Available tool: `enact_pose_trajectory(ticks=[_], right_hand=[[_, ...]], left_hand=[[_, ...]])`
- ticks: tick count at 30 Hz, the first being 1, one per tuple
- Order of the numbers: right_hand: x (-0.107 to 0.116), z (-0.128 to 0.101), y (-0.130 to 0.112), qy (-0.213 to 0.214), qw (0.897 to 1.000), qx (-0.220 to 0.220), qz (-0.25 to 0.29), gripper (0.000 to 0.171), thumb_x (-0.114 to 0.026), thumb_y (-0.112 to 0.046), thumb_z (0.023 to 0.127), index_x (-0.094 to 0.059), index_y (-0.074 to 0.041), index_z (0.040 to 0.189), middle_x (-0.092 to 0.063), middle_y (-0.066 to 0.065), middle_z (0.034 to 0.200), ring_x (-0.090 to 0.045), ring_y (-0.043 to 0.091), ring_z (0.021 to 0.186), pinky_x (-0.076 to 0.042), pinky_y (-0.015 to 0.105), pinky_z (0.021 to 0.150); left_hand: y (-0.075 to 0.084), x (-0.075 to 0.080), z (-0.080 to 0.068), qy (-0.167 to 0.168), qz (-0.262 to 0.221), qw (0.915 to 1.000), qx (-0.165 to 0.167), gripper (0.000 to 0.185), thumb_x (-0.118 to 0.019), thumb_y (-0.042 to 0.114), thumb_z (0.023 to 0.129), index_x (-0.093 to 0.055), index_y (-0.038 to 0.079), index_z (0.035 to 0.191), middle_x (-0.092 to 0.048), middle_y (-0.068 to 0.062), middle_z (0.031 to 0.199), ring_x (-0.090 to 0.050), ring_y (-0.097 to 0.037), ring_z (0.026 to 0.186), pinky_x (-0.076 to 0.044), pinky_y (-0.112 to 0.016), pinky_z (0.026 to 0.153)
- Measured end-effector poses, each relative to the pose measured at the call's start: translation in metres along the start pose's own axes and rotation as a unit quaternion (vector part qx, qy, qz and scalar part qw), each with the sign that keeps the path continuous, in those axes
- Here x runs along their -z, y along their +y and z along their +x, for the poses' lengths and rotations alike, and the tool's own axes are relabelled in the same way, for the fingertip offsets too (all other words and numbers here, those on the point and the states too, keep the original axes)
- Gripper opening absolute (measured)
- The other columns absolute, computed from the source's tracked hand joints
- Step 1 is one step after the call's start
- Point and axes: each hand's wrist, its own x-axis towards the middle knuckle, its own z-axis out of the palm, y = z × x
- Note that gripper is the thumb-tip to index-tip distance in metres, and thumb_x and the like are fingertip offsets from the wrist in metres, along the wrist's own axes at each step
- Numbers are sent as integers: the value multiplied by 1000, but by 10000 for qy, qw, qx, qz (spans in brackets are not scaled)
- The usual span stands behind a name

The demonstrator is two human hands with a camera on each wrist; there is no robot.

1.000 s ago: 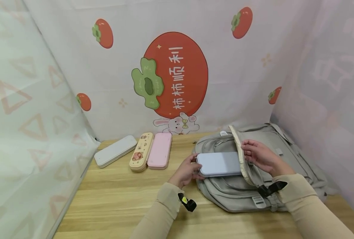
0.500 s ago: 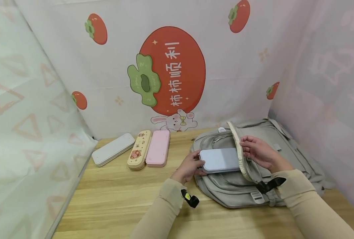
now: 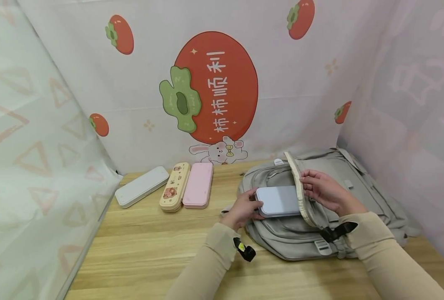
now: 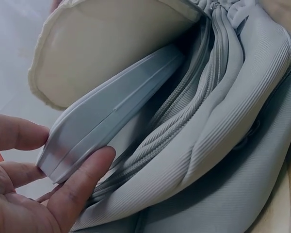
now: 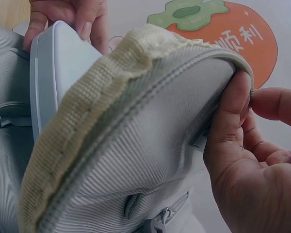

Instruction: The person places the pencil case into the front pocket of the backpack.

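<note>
A grey backpack (image 3: 360,196) lies flat on the wooden table, its front pocket unzipped. My right hand (image 3: 324,189) pinches the edge of the pocket flap (image 5: 150,116) between thumb and fingers and holds it raised. With my left hand (image 3: 243,209) I grip the near end of a pale blue-white pencil case (image 3: 278,201), thumb on one side and fingers on the other in the left wrist view. The far end of the pencil case (image 4: 106,111) is inside the pocket, hidden under the flap's cream-edged lining (image 4: 111,43).
Left of the backpack, a white pencil case (image 3: 141,186), a yellow pencil case with cartoon prints (image 3: 174,187) and a pink pencil case (image 3: 198,185) lie near the back edge of the table (image 3: 150,250). A printed cloth (image 3: 143,83) hangs behind.
My left hand has moved right, pushing the pale pencil case deeper under the flap. The right hand keeps its hold on the flap. The head view has shifted slightly.
</note>
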Motion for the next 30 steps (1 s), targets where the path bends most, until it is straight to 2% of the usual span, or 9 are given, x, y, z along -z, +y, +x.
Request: enact_pose_trajectory(ticks=[6,12,22,30], right_hand=[[-1,1,1,48,10000,-47,-56,19,-45,-2,110,-61,-11,102,-62,-1,92,-62,9,81,-55,23,72],[-1,1,0,92,9999,-89,-50,19,-45,-3,110,-61,-11,102,-62,-1,92,-62,9,81,-55,23,72],[1,0,0,52,10000,-9,45,20,-45,-3,110,-61,-11,102,-62,-1,91,-62,9,80,-55,23,72],[-1,-2,0,-5,10000,40,38,18,-46,-4,110,-61,-11,103,-63,-1,92,-62,9,81,-55,22,72]], left_hand=[[0,-7,1,-7,58,10000,7,61,-57,-6,100,-38,1,158,-55,-17,125,-65,-32,97,-62,-43,70],[2,-15,4,-46,204,9998,-48,54,-57,-6,100,-46,1,153,-54,-16,120,-64,-32,97,-63,-42,70],[2,-22,8,-149,253,9996,6,60,-57,-5,101,-38,1,158,-54,-14,118,-65,-30,95,-62,-41,69],[0,-29,13,-114,213,9996,118,63,-59,-5,99,-40,4,158,-54,-12,115,-65,-28,93,-61,-37,65]])
